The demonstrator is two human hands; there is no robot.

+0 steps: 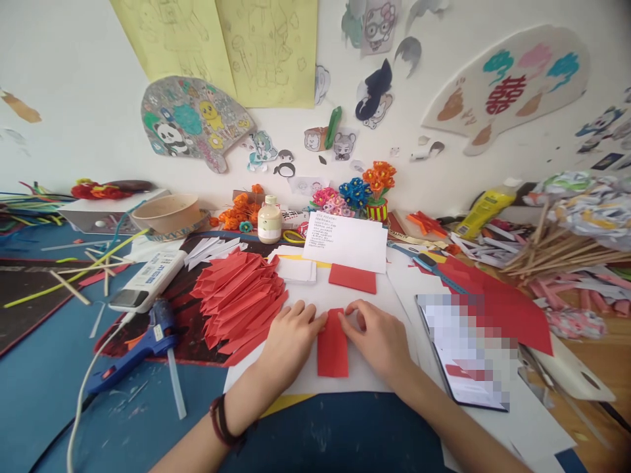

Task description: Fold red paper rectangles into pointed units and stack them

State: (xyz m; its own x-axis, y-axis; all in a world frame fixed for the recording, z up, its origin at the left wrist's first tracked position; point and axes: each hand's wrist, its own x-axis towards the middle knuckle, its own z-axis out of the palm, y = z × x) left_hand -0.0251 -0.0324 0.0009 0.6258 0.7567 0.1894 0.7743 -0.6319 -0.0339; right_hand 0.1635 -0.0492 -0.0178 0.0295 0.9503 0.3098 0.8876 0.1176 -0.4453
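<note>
A small red paper rectangle (332,351) lies upright on white sheets, between my hands. My left hand (294,335) pinches its upper left edge with curled fingers. At its upper right edge, my right hand (377,336) has thumb and finger closed on the paper. Just beyond lies another red rectangle (352,279), placed crosswise. To the left is a big pile of folded red paper pieces (239,299). A stack of small white paper (296,270) sits between the pile and the crosswise rectangle.
A blue glue gun (142,348) and a white power strip (152,279) lie left. A tablet (458,355) and a large red sheet (503,309) lie right. Behind stand a cream bottle (269,220), a handwritten card (345,241) and craft flowers (379,184).
</note>
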